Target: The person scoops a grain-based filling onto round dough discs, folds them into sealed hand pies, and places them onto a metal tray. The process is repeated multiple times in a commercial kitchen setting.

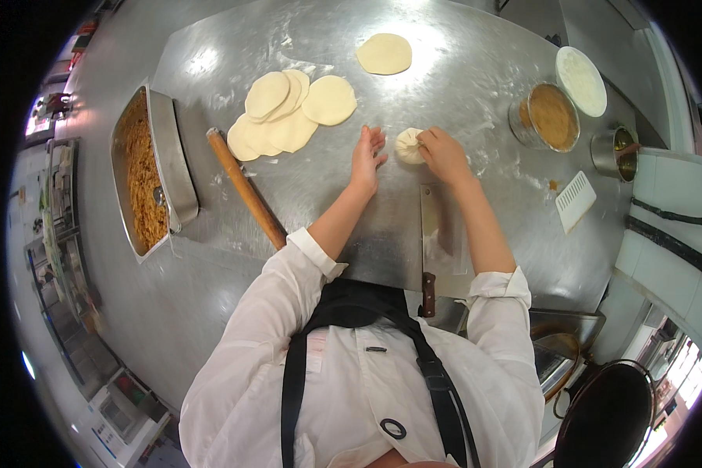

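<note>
My right hand [443,153] pinches the gathered top of a pleated, filled dough bun [408,146] that rests on the steel worktable [304,193]. Just left of the bun, my left hand [370,153] is held with its fingers apart and nothing in it. Several flat dough rounds [266,96] lie overlapped to the left, and a single dough round [384,54] lies farther back. A wooden rolling pin [245,190] lies left of my left forearm. Between my forearms is a cleaver [437,222] with its brown handle towards me.
On the left stands a deep steel pan [175,158] of brown crumbly filling [143,181] with a metal utensil in it. To the right are a container of tan paste [553,117], a white bowl of flour-like powder [581,82], a steel pot [605,153] and a white slotted scraper [575,202].
</note>
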Demonstrator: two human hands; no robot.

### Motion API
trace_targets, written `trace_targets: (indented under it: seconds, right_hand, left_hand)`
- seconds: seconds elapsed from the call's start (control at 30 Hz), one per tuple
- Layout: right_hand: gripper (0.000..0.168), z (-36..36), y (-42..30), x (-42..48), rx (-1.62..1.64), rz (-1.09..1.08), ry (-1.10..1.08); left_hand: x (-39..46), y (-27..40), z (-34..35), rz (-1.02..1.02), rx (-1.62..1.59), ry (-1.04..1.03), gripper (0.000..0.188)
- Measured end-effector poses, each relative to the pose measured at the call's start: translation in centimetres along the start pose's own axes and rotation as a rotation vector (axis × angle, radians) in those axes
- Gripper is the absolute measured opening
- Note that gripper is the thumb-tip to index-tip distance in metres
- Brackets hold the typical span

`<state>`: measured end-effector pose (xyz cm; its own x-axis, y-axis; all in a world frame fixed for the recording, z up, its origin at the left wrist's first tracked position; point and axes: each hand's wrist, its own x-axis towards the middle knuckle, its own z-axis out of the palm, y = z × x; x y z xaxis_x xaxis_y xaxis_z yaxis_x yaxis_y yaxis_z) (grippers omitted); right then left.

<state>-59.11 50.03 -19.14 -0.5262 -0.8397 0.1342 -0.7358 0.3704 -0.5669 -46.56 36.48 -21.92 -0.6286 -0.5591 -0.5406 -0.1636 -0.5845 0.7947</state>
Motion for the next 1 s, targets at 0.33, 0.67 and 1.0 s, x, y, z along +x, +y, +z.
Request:
trace_targets:
  seconds: [0.33, 0.67, 1.0]
  right_hand:
    - [0.006, 0.6, 0.9, 0.7, -0.134, -0.143, -0.123]
    - [0.009, 0.4, 0.0, 0.8, -0.153, -0.173, -0.116]
    - [0.032, -1.3, 0.4, 0.6, 0.084, 0.264, -0.009]
  left_hand:
    - [-0.9, 0.4, -0.6, -0.004, -0.036, 0.043, 0.072]
    - [-1.6, 0.7, -1.0, -0.012, -0.065, 0.093, 0.069]
    - [-2.4, 0.4, -0.7, -0.019, -0.095, 0.080, 0.069]
